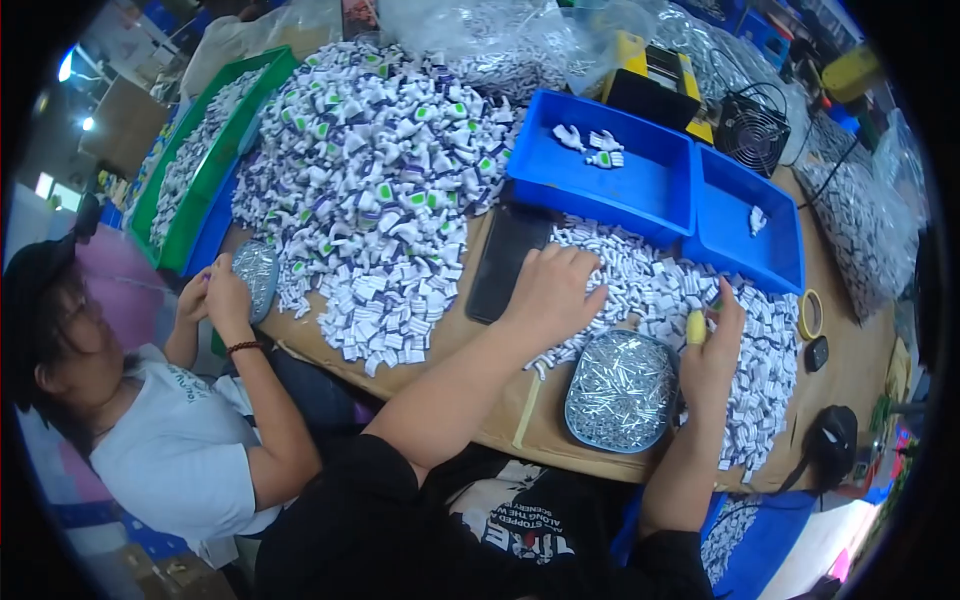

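White parts [650,285] lie around both hands, beyond the tray [612,447] of pins [622,385]. Left hand [553,290] is on the parts, fingertips hard to see; can't tell if gripping. Right hand [712,345], yellow wrap [696,327] on thumb, just beside tray; grip unclear too. Left hand partly hides a black slab [490,265].

White lettering [528,530], partly legible and inverted as viewed, was printed in small and large lines on the front of the black shirt [430,535], near centre. Small greenish lettering [188,380] marked the co-worker's white shirt [195,450], left.
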Action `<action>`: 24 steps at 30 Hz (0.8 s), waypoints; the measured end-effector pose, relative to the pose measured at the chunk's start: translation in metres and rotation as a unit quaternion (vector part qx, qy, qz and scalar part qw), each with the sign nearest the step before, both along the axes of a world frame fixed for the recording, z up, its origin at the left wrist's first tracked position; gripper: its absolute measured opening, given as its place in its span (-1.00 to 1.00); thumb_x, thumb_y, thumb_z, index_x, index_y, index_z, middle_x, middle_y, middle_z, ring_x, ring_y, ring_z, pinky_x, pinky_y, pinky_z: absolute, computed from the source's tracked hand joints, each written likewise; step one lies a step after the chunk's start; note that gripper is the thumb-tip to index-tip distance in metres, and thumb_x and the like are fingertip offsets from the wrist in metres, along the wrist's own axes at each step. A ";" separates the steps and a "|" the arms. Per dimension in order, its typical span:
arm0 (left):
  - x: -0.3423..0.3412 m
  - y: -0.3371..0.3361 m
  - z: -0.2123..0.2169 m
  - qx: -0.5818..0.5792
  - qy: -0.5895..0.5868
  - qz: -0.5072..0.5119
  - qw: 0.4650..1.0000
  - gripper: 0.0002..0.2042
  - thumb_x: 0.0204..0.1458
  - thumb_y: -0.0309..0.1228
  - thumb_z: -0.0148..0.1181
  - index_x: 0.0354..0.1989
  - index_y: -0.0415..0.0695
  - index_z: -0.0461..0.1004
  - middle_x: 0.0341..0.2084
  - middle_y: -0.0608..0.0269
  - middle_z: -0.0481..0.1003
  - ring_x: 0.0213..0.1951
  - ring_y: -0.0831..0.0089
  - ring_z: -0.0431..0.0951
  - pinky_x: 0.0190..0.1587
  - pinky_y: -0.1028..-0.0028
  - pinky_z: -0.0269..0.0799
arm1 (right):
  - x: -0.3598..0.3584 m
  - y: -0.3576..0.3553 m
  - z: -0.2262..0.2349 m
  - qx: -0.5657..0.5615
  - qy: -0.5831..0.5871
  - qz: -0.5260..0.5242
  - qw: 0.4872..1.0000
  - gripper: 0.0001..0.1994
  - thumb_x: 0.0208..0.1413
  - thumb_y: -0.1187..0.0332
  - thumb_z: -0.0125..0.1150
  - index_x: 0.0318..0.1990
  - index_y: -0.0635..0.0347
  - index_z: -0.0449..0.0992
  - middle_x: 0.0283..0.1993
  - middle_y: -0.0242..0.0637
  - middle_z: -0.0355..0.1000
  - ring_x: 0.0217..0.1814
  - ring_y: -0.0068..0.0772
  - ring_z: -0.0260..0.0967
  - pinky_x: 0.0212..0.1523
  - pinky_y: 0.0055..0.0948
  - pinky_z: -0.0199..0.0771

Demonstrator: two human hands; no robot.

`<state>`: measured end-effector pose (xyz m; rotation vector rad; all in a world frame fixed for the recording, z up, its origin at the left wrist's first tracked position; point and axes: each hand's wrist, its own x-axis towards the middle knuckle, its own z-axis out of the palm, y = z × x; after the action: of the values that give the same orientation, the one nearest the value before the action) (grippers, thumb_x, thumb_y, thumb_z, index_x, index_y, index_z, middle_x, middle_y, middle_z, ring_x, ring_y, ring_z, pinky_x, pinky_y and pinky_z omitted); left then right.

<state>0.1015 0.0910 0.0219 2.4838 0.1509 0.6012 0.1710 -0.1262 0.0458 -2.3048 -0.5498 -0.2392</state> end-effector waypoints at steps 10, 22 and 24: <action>0.003 -0.013 -0.007 0.013 0.033 0.067 0.997 -0.85 -0.08 -0.32 0.09 -0.54 -0.10 0.49 -0.44 0.22 0.43 -0.22 0.25 0.36 -0.18 0.21 0.18 | 0.007 -0.019 -0.015 0.001 0.010 -0.011 1.000 -0.43 0.07 0.66 -0.02 0.28 0.12 0.18 0.11 -0.14 0.25 -0.03 -0.27 0.28 0.01 -0.38 0.34; -0.007 -0.023 0.010 -0.445 -0.092 -0.123 0.882 -0.90 -0.10 -0.52 0.20 -0.49 -0.20 0.39 -0.49 0.18 0.46 -0.46 0.38 0.50 -0.43 0.42 0.42 | -0.054 0.011 0.046 0.183 -0.102 0.113 0.971 -0.38 -0.02 0.66 -0.17 0.30 0.31 0.06 -0.14 -0.12 0.36 -0.05 -0.28 0.30 0.05 -0.40 0.28; -0.006 -0.028 0.009 -0.707 0.030 -0.209 0.675 -0.88 -0.04 -0.51 0.23 -0.44 -0.20 0.38 -0.49 0.23 0.49 -0.54 0.56 0.50 -0.51 0.60 0.42 | -0.059 0.015 0.042 0.188 -0.110 0.144 0.965 -0.39 -0.02 0.67 -0.19 0.30 0.34 0.05 0.03 -0.08 0.25 -0.02 -0.28 0.28 0.05 -0.41 0.28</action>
<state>0.0953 0.0627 0.0313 0.9182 0.0238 0.0494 0.1116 -0.1110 0.0880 -1.8175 -0.8627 -0.4221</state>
